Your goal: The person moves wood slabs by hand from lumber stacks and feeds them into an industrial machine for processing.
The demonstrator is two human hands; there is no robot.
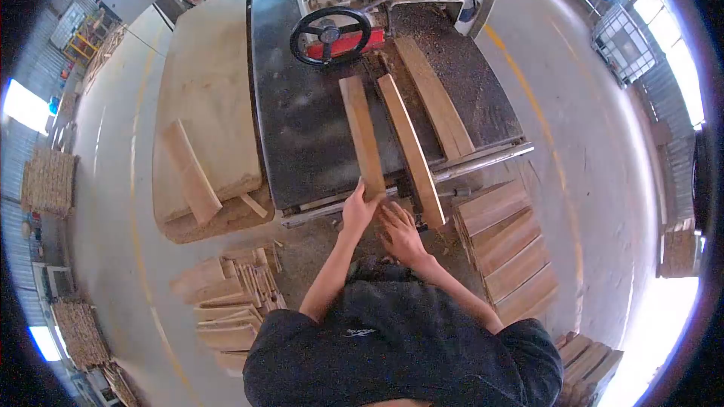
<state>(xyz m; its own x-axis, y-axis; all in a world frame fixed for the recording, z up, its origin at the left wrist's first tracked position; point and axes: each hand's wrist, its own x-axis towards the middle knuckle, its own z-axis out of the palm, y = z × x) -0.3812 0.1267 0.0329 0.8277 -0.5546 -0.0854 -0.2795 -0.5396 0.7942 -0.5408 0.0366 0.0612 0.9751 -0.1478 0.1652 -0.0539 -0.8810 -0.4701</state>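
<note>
A long narrow wooden board lies lengthwise on the dark machine table, its near end at the table's front edge. My left hand is closed on that near end, thumb on top along its left side. Just right of it, my right hand has its fingers stretched out, fingertips close by the board's end. A straight wooden strip with a pale edge runs beside the board on the right. Farther right lies another wooden board.
A black handwheel sits on the machine beyond the board. To the left, a wooden side table carries a loose plank. Stacked boards stand at right, and a pile of wood pieces at lower left. A metal rail crosses the front.
</note>
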